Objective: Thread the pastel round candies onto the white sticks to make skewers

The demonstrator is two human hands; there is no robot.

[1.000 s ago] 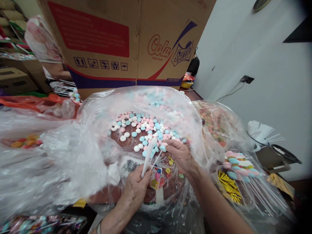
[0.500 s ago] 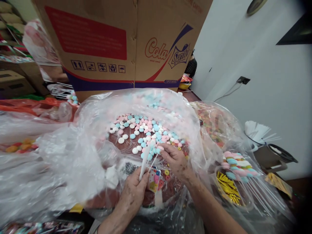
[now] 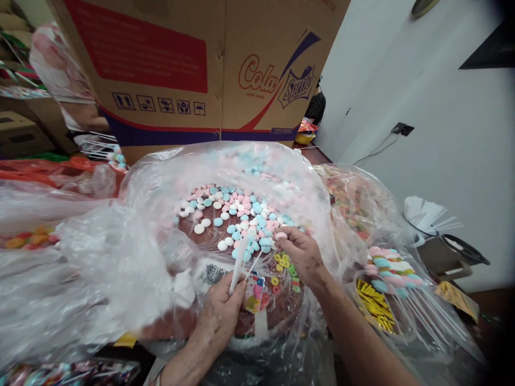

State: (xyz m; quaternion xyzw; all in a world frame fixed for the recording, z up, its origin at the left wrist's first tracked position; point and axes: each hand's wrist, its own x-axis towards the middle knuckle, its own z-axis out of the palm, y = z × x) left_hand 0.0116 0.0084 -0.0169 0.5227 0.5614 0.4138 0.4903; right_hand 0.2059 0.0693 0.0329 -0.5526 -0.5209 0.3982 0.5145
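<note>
My left hand is closed around a thin white stick and a narrow whitish bundle, whose exact kind I cannot make out. A pale blue candy appears at the stick's upper end. Between the thumb and fingers of my right hand is a pink marshmallow-like candy, held just right of the stick's tip. Pink, blue and white round candies lie in front of both hands inside an opened clear plastic bag. Small yellow, green and red ring candies lie below my right hand.
A large cardboard carton stands behind the bag. On the right are finished candy skewers, a tub of gold ties, and a container of white sticks. Plastic bags cover the left side. Another person stands at far left.
My right hand has shifted right, away from the stick's tip, with the pink candy in its fingers. More ring candies show beneath it. My left hand stays nearly still.
</note>
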